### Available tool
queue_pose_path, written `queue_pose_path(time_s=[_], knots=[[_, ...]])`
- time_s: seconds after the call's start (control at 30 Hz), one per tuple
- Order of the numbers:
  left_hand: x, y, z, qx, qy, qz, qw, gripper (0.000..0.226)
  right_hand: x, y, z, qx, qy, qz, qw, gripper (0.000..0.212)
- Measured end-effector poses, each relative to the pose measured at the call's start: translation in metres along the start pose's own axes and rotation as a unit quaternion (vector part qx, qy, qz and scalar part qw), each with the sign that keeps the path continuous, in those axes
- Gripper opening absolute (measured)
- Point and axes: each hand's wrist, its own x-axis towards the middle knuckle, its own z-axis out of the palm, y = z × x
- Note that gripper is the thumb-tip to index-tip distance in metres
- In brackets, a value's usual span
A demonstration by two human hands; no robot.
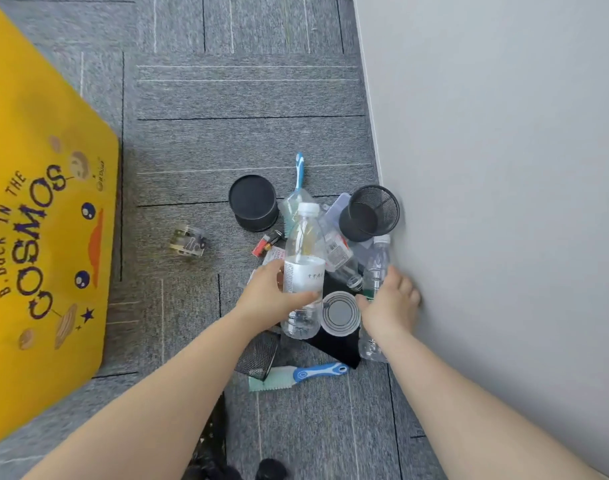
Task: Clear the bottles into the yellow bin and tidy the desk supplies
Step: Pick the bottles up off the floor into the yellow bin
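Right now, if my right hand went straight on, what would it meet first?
Your right hand grips the small clear bottle; past that, probably the black mesh pen cup, though depth is unclear.

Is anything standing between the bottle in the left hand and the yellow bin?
Nothing blocks it: between the bottle and the yellow bin only a small clip jar lies on the carpet, probably low enough to pass over.

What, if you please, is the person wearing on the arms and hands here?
Nothing that shows: the left hand and the right hand are bare, without gloves, and the left forearm and right forearm are uncovered down to the frame's bottom edge, with no sleeve, watch or band in view.
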Motion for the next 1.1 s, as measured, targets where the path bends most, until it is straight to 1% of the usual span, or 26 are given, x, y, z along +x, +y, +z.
queue_pose_path(time_s=[0.07,0.13,0.3,0.37,0.43,0.53,0.57,0.63,0.73,0.83,0.9,0.97,1.03,1.07,1.1], knots=[[-0.004,-0.008,-0.006,-0.005,0.009,-0.009,1.000,0.061,0.001,-0.004,0.005,0.016,0.020,0.014,1.000,0.079],[-0.007,-0.016,-0.009,-0.002,0.016,-0.018,1.000,0.067,0.001,-0.007,0.011,0.043,0.020,0.025,0.999,0.078],[-0.018,-0.024,-0.016,-0.002,0.031,-0.027,0.999,0.064,0.001,-0.003,0.016,0.090,-0.005,0.060,0.994,0.084],[-0.026,-0.024,-0.021,-0.010,0.042,-0.030,0.999,0.060,-0.004,-0.004,0.012,0.116,-0.009,0.062,0.991,0.085],[-0.039,-0.019,-0.027,-0.013,0.054,-0.037,0.998,0.057,-0.014,-0.007,0.003,0.158,-0.010,0.046,0.986,0.084],[-0.066,-0.003,-0.041,-0.038,0.094,-0.030,0.994,0.050,-0.035,-0.017,-0.019,0.215,-0.020,-0.001,0.976,0.074],[-0.077,0.004,-0.046,-0.047,0.113,-0.027,0.992,0.052,-0.043,-0.022,-0.029,0.226,-0.026,-0.021,0.974,0.072],[-0.104,0.018,-0.057,-0.061,0.154,-0.023,0.986,0.061,-0.063,-0.038,-0.050,0.254,-0.040,-0.049,0.965,0.071],[-0.154,0.036,-0.078,-0.089,0.202,-0.016,0.975,0.067,-0.101,-0.068,-0.086,0.312,-0.062,-0.112,0.941,0.070],[-0.216,0.047,-0.103,-0.124,0.263,-0.005,0.957,0.064,-0.145,-0.107,-0.125,0.361,-0.107,-0.195,0.906,0.073],[-0.260,0.048,-0.126,-0.116,0.329,0.008,0.937,0.059,-0.174,-0.142,-0.151,0.387,-0.148,-0.241,0.878,0.072],[-0.298,0.043,-0.161,-0.102,0.405,0.003,0.909,0.058,-0.200,-0.183,-0.169,0.412,-0.181,-0.280,0.848,0.071],[-0.328,0.032,-0.205,-0.081,0.478,-0.017,0.875,0.064,-0.224,-0.229,-0.184,0.431,-0.206,-0.312,0.821,0.062],[-0.341,0.025,-0.228,-0.060,0.510,-0.032,0.858,0.066,-0.235,-0.253,-0.191,0.430,-0.216,-0.336,0.809,0.056],[-0.351,0.018,-0.250,-0.024,0.531,-0.052,0.846,0.067,-0.248,-0.275,-0.197,0.425,-0.227,-0.353,0.802,0.057]])
